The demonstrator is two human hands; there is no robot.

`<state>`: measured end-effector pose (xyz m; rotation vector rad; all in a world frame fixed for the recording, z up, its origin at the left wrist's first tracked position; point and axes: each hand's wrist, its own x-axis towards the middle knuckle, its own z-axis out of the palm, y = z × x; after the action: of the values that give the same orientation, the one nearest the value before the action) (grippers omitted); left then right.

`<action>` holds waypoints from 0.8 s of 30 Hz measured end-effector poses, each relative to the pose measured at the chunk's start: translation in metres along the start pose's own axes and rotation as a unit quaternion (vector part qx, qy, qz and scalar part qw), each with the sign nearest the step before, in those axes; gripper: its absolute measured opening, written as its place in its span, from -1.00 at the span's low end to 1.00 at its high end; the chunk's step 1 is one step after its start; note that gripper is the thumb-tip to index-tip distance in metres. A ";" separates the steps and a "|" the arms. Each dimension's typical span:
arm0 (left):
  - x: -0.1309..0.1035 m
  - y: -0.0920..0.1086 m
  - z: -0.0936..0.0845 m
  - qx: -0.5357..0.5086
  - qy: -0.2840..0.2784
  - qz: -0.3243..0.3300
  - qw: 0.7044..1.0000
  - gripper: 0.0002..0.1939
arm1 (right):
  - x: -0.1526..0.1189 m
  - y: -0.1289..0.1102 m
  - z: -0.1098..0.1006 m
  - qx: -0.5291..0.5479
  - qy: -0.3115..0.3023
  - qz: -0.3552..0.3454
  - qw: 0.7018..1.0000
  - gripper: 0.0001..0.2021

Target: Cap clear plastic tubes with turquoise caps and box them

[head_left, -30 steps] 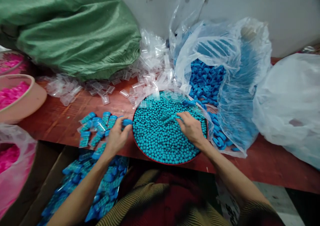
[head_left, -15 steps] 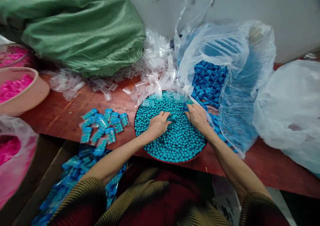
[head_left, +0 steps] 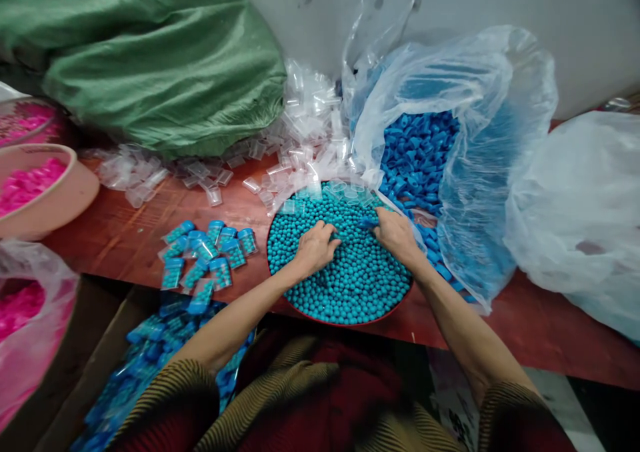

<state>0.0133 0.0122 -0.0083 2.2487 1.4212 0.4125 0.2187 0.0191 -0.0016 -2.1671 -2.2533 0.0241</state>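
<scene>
A round red-rimmed tray (head_left: 341, 320) full of small turquoise balls (head_left: 350, 285) stands in front of me. Over the middle of the balls, my left hand (head_left: 316, 247) is closed with thumb and fingers curled; what it holds, if anything, blends into the balls behind. My right hand (head_left: 396, 236), above the tray's right side, pinches a blue cap (head_left: 369, 223) that points left. Several clear empty containers (head_left: 345, 191) lie on the balls at the tray's far edge. To the left, filled containers with blue caps (head_left: 221, 272) lie in a loose group on the table.
An open plastic bag of blue caps (head_left: 417, 159) spills beside the tray on the red table (head_left: 530, 325). More clear containers (head_left: 310, 115) are heaped behind, near a green sack (head_left: 165, 65). Pink pieces fill a basin (head_left: 80, 185). Below the table edge lie filled containers (head_left: 145, 352).
A blue cap now shows in my right hand's fingertips. My left hand stays nearly in place over the balls. The view has shifted slightly.
</scene>
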 end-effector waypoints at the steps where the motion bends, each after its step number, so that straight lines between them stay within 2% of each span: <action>1: -0.001 -0.002 -0.003 -0.018 -0.003 0.001 1.000 -0.79 | -0.003 -0.001 -0.003 -0.018 0.013 0.004 1.000 -0.80; 3: -0.002 -0.005 -0.006 -0.054 -0.016 -0.001 0.998 -0.81 | -0.009 -0.005 -0.007 -0.040 0.035 -0.011 0.999 -0.78; 5: -0.001 -0.008 -0.007 -0.091 -0.023 -0.009 0.996 -0.82 | -0.014 -0.010 -0.009 -0.017 0.039 -0.050 0.998 -0.74; 7: 0.000 -0.012 -0.005 -0.127 -0.023 -0.024 0.991 -0.83 | -0.018 -0.016 -0.006 0.059 0.019 -0.082 0.995 -0.72; 9: 0.001 -0.015 -0.002 -0.156 -0.030 -0.034 0.987 -0.84 | -0.021 -0.019 -0.001 0.173 -0.013 -0.085 0.981 -0.63; 11: 0.002 -0.017 -0.001 -0.179 -0.043 -0.035 0.982 -0.84 | -0.022 -0.023 0.005 0.311 -0.052 -0.074 0.946 -0.56; 13: 0.002 -0.019 -0.001 -0.199 -0.053 -0.024 0.978 -0.83 | -0.022 -0.027 0.012 0.446 -0.096 -0.060 0.888 -0.61; 15: 0.002 -0.020 -0.001 -0.213 -0.055 -0.013 0.975 -0.83 | -0.022 -0.031 0.016 0.530 -0.123 -0.045 0.838 -0.64; 16: 0.001 -0.021 -0.001 -0.219 -0.055 -0.008 0.974 -0.84 | -0.023 -0.033 0.016 0.543 -0.123 -0.043 0.829 -0.65; 17: 0.001 -0.022 0.000 -0.226 -0.054 -0.005 0.973 -0.85 | -0.023 -0.034 0.016 0.539 -0.113 -0.048 0.833 -0.67; 20: -0.002 -0.027 0.001 -0.254 -0.059 -0.007 0.965 -0.87 | -0.026 -0.031 0.010 0.466 -0.074 -0.091 0.877 -0.74; 22: -0.004 -0.028 0.002 -0.278 -0.067 -0.013 0.958 -0.86 | -0.027 -0.026 0.004 0.414 -0.073 -0.107 0.901 -0.77; 24: -0.005 -0.028 0.001 -0.304 -0.071 -0.020 0.950 -0.86 | -0.029 -0.022 0.001 0.391 -0.078 -0.103 0.911 -0.77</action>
<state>-0.0096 0.0183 -0.0237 1.7083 1.0749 0.5706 0.1974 -0.0103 -0.0017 -1.5292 -2.0056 0.9443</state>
